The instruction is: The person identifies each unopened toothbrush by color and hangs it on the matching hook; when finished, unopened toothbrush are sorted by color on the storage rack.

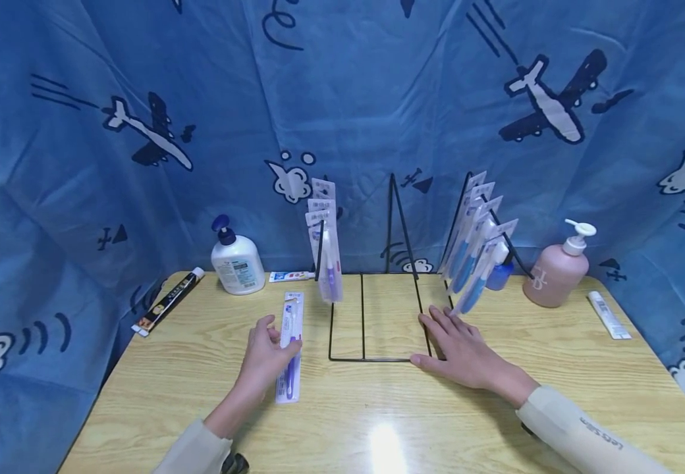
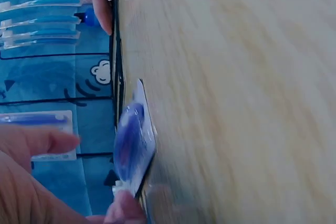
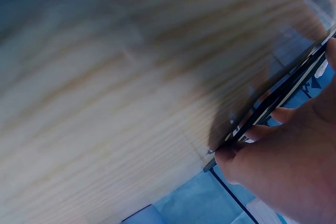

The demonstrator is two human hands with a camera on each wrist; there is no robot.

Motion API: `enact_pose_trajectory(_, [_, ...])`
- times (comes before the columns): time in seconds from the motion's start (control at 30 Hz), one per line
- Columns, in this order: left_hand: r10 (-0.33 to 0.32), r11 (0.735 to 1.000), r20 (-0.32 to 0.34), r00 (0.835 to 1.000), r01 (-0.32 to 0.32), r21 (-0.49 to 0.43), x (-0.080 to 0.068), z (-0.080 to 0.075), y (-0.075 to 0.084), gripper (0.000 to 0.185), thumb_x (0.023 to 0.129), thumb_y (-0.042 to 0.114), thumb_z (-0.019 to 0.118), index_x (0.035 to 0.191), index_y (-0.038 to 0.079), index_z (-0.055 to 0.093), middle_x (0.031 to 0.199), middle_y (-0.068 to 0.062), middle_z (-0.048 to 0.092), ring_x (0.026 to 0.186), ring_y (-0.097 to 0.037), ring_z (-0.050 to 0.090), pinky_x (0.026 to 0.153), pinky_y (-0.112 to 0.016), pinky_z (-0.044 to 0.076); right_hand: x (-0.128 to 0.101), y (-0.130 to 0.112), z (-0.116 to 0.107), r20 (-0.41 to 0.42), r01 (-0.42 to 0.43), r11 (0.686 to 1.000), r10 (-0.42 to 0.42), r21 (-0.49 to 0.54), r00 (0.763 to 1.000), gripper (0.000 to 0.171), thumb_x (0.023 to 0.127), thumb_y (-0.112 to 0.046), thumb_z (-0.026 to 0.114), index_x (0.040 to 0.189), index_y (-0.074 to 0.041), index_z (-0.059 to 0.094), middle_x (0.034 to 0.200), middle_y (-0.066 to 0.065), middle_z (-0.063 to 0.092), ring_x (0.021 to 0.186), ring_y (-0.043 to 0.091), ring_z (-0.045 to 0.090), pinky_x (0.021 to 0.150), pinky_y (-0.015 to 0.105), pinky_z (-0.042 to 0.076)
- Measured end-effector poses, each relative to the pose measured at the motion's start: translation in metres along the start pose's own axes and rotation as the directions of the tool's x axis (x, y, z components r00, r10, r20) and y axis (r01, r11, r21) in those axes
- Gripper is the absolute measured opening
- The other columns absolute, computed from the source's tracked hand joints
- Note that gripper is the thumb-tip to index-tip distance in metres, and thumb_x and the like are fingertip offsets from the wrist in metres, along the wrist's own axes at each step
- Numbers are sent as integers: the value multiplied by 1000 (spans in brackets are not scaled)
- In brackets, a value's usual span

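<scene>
Left hand [image 1: 267, 359] pinches the packaged toothbrush [image 1: 290, 349]; right hand [image 1: 461, 349], fingers flat, steadies the wire rack [image 1: 372, 329]; lift the pack level.

My table [image 1: 556, 395]: pale wood grain, glossy, bright light glare on near edge. Blue cloth [image 1: 342, 99] hangs close behind table and wraps both its sides, creased, printed with planes, clouds, dark streaks. No wall or floor visible past cloth.
</scene>
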State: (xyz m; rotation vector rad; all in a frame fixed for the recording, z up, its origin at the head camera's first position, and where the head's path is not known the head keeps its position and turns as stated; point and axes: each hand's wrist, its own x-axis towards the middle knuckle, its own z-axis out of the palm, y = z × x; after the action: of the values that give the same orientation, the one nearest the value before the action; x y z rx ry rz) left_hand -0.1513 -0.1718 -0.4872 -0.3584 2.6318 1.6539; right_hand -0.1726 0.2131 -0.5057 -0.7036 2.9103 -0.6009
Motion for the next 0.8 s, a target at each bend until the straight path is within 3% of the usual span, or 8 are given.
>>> enact_pose_trajectory(0.13, [-9,990,53,999,1,139,-1,-4,-5,91,92,14,81,162,-12,30,137,-35,51,121,-47,58,100,-59,53,0,1,1,-3,3,1000,-3,-4,1000,89,106,-62,61,169,-3,37,175,26,27,159,53,21,116,79,27])
enact_pose_trajectory(0.33, [4,964,102,995,-31,263,2,-13,-11,87,93,17,83,160,-13,36,116,-22,65,100,-34,65,85,-50,55,1,1,1,1,3,1000,-3,-4,1000,89,107,-62,61,169,-3,37,175,26,27,160,52,21,117,78,26])
enact_pose_trajectory(0.53, [-7,967,132,991,-27,254,4,-15,-16,79,91,19,85,151,-14,46,103,-16,65,85,-26,63,71,-37,54,0,1,1,-4,4,1000,-4,-3,1000,89,106,-62,61,169,-3,38,175,26,27,160,52,22,117,79,26])
enact_pose_trajectory(0.63, [-29,980,156,987,-3,201,1,-13,-16,74,91,16,84,150,-12,50,102,-15,64,81,-23,65,66,-35,57,0,0,1,-6,3,1000,-3,-5,1000,89,106,-62,62,169,-3,38,174,26,28,159,53,22,115,79,27])
enact_pose_trajectory(0.8, [-1,995,176,984,-16,98,-6,-10,-15,67,90,5,82,148,-11,54,98,-13,64,74,-22,66,59,-35,59,0,1,2,-7,0,1000,0,-4,1000,89,106,-62,62,169,-3,38,175,26,28,159,54,23,115,79,28])
